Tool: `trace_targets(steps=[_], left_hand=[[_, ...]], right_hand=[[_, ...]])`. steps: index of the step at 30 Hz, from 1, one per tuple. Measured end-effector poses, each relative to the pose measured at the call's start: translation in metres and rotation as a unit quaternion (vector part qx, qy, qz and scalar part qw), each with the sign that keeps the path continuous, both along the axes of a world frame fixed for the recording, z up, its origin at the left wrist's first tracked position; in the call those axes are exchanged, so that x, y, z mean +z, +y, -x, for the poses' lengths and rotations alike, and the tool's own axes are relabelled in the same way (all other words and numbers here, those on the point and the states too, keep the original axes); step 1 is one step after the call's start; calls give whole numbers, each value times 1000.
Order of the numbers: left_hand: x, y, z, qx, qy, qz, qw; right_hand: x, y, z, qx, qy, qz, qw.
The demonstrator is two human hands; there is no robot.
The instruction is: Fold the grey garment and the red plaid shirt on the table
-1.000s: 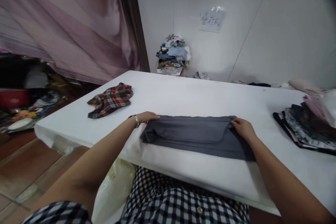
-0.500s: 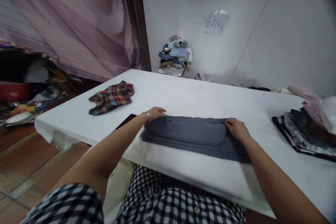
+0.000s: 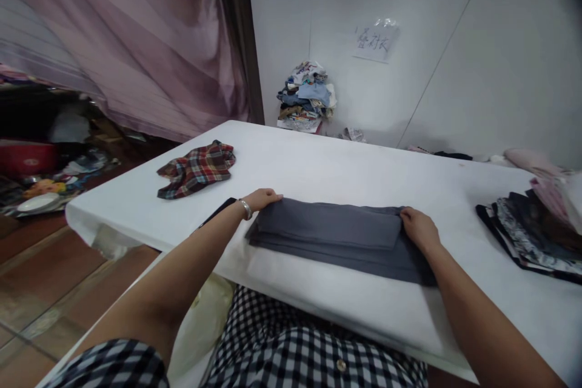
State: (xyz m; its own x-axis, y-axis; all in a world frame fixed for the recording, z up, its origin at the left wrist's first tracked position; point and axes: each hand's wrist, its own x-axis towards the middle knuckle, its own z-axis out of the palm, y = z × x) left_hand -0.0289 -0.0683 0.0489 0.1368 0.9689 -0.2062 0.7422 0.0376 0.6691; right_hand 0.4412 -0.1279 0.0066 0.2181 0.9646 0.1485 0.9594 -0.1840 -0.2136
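Note:
A dark grey shirt point(image 3: 331, 227) lies folded into a long flat strip near the front edge of the white table point(image 3: 291, 157). At its far left corner, my left hand point(image 3: 262, 199), with a silver bracelet at the wrist, pinches the cloth between thumb and fingers. My right hand point(image 3: 421, 229) grips the far right corner of the same upper layer. This top layer looks stretched between both hands, over a wider folded layer that shows along the near side. Behind my left forearm, a black object point(image 3: 222, 209) is mostly hidden.
A crumpled red plaid shirt point(image 3: 200, 168) lies on the table's left. Folded clothes point(image 3: 531, 236) are stacked at the right edge. Beyond the table, a clothes pile point(image 3: 309, 94) stands against the wall, below a paper sign point(image 3: 375, 42). A pink curtain point(image 3: 150, 30) hangs at the left.
The top layer's rounded near edge now looks straighter and tauter. My left hand has shifted slightly left and closed on the corner; my right has moved slightly right, still gripping.

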Motion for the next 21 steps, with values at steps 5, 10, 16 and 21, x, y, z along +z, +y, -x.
trace_targets(steps=[5,10,16,21], left_hand=[[-6,-3,8,78,51,-28,995],[-11,-13,6,84,119,-35,989],[-4,-16,-11,47,186,-81,978],[-2,5,3,57,263,-44,962]], right_hand=[[-3,-5,-6,-6,21,17,1000],[-4,-13,-3,27,45,-55,997],[-9,-20,13,151,103,-143,973],[-15,-26,24,159,84,-83,980]])
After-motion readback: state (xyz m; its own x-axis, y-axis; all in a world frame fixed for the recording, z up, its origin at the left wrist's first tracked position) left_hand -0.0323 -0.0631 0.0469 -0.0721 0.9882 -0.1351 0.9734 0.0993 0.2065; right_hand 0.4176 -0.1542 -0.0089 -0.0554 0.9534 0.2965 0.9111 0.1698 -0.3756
